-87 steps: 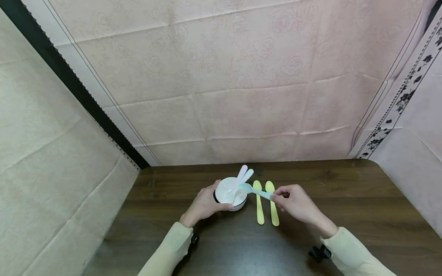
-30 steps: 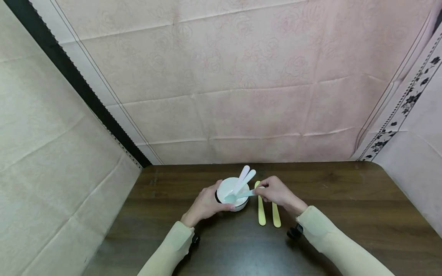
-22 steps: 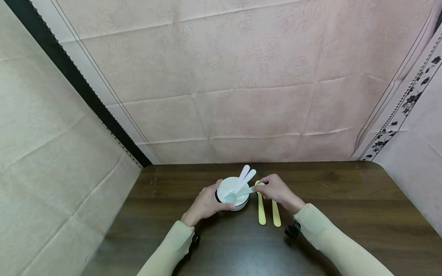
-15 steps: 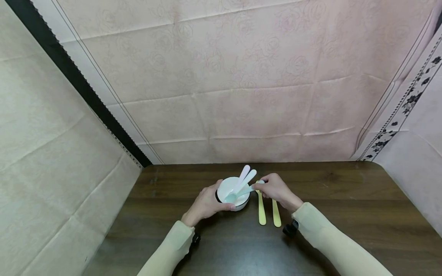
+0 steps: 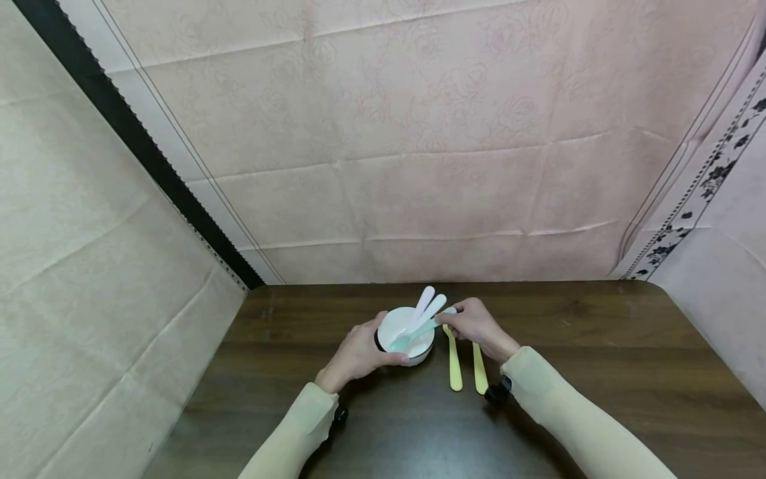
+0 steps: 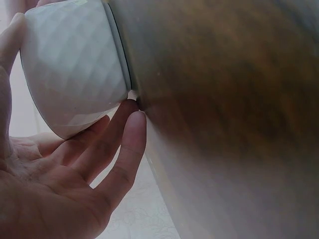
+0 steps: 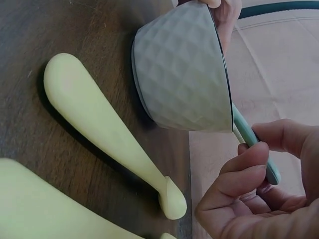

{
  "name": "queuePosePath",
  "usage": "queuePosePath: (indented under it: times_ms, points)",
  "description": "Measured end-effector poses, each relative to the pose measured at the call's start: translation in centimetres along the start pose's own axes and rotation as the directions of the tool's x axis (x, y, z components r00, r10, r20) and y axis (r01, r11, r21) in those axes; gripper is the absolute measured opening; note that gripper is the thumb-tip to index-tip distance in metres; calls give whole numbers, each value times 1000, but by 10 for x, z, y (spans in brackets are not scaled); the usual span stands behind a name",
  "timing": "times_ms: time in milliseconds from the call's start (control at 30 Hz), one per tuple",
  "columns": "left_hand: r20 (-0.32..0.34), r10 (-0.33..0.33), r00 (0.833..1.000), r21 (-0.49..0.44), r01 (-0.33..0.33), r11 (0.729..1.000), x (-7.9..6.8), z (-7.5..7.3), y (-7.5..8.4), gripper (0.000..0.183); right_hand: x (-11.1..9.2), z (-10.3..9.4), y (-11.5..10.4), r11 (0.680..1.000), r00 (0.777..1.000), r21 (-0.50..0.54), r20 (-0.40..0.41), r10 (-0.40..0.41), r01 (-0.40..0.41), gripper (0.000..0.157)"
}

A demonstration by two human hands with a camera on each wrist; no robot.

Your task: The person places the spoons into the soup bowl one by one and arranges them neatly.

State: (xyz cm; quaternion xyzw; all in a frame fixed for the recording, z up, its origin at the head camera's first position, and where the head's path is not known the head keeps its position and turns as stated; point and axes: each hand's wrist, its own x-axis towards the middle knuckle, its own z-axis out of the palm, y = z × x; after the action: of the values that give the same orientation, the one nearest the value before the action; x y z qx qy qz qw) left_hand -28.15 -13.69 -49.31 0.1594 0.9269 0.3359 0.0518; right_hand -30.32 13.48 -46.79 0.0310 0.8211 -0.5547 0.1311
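Observation:
My left hand [image 5: 362, 349] grips the side of a white bowl [image 5: 390, 324], with the thumb at the near rim. In the left wrist view the bowl [image 6: 75, 59] has a quilted outer wall and a dark line around its edge. My right hand [image 5: 477, 324] pinches the handle of a mint-green spoon [image 5: 399, 344], whose head lies inside the bowl. A lilac spoon [image 5: 425, 297] and a pale spoon [image 5: 437, 304] lean in the bowl, handles over the far rim. The right wrist view shows the mint handle [image 7: 272, 172] between thumb and fingers.
Two yellow spoons [image 5: 455, 369] [image 5: 480, 372] lie side by side on the brown wooden table [image 5: 383, 432], right of the bowl, their far ends partly hidden under my right hand. Pale cloth walls [image 5: 419, 166] rise behind the table and at both sides.
My right hand has moved left, bringing the mint-green spoon's head from over the rim down into the bowl. Lately its handle end has risen slightly. The left hand has stayed on the bowl.

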Motion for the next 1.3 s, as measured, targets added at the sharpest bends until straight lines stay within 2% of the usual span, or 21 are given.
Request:
queuePosePath:
  times_ms: [333, 667, 867, 1033, 1300]
  points:
    - [-4, 6, 1000, 5, -6, 1000, 0, 0, 0, 108, 6, 2, -1, 998, 1000, 67, 10, -5, 5, 28]
    - [2, -14, 1000, -12, 14, 1000, 0, 0, 1, 114, 14, 3, 1, 990, 1000, 139, 17, -3, 0, 25]
    - [1, -7, 1000, -16, 7, 1000, 1, 1, 0, 109, 17, 3, 2, 987, 999, 162, 32, -8, 3, 25]
    - [2, -2, 1000, -24, 2, 1000, 1, 0, 1, 105, 15, 3, 3, 987, 1000, 162, 27, -1, -4, 25]
    - [-8, 20, 1000, -22, -20, 1000, 1, 2, -2, 101, 7, 4, 2, 997, 999, 73, 32, 6, -8, 30]
